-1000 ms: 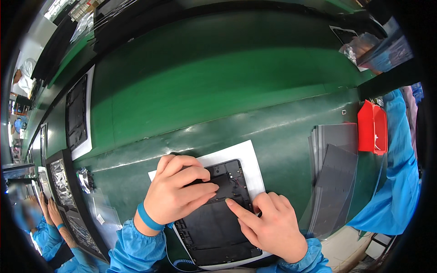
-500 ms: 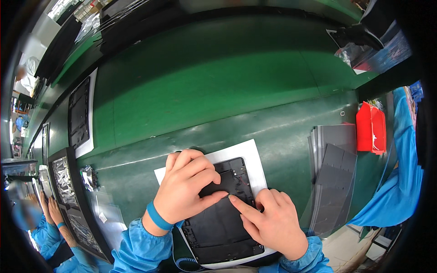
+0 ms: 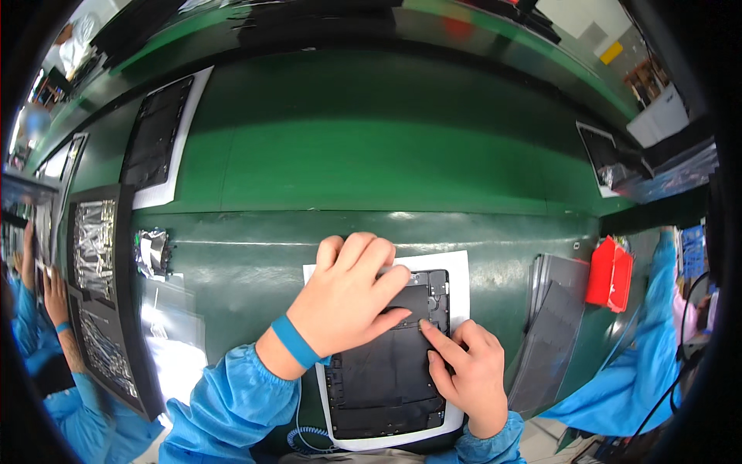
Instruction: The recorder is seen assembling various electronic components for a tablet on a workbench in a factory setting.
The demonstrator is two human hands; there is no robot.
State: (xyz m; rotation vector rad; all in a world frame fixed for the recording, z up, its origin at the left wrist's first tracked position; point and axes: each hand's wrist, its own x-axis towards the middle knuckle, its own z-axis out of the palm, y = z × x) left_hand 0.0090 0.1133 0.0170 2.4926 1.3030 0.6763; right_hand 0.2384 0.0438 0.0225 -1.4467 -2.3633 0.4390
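Note:
A black tablet-like device housing (image 3: 386, 379), with flat dark panels and small parts along its edges, lies on a white sheet (image 3: 459, 290) in front of me. My left hand (image 3: 348, 290) arches over its upper left part, fingers bent and thumb stretched to the right, apart from them. Nothing shows in that hand, though its fingertips are partly hidden. My right hand (image 3: 469, 363) rests at the housing's right side. Its index finger is stretched out and the tip touches the inside near the upper middle; the other fingers are loosely bent, holding nothing visible.
Black trays of small silvery parts (image 3: 97, 255) stand left, beside a small silver packet (image 3: 152, 251). Dark flat sheets (image 3: 550, 332) and a red bin (image 3: 610, 274) sit right. Another housing (image 3: 158, 131) lies far left. A co-worker's hand (image 3: 56, 298) shows at left.
My view has shifted, so the table appears moved. My left thumb and right index fingertip, close together before, are now apart; the right fingertip still rests on the housing.

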